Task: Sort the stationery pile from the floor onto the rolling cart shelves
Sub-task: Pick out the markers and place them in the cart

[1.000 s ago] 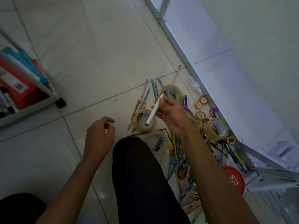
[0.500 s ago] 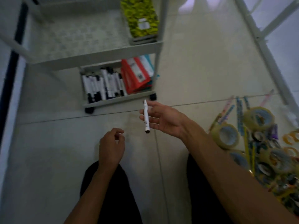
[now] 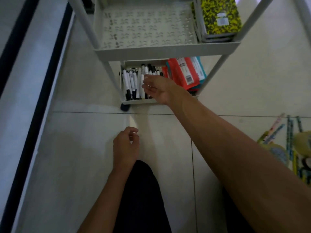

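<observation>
Your right hand [image 3: 157, 89] reaches over the pale plastic rolling cart's lowest shelf [image 3: 134, 101], fingers spread, holding nothing, just above the white black-capped markers [image 3: 132, 83] lying there. Your left hand [image 3: 125, 147] hovers loosely curled, gripping nothing, over the floor tiles [image 3: 75, 148].

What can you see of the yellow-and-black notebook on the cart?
The notebook has a cover mottled yellow and black with a pale label near its middle. It lies flat at the right end of the cart's upper shelf, topping a small stack of similar books whose grey edges show below it. A cart post crosses its right corner. Neither hand touches it.
</observation>
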